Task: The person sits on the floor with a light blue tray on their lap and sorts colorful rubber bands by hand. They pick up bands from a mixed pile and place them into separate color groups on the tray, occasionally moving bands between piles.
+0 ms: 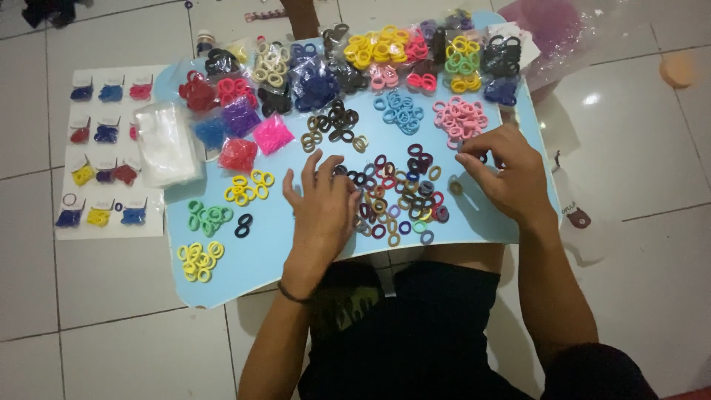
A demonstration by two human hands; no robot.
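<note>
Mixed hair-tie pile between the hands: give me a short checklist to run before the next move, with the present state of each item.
1. Left hand on the mixed pile: ok, fingers spread over its left edge.
2. Right hand has a tie pinched: cannot tell, the fingertips meet near a dark tie.
3. Blue board steady on the lap: cannot tell, its near edge bows over the legs.
4. Sorted groups apart: ok, the yellow ties and green ties lie separate.
5. Clear bags within reach: ok, at the board's left edge.

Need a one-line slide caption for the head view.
Both hands, left hand and right hand, sort a mixed pile of hair ties on a blue board.
</note>
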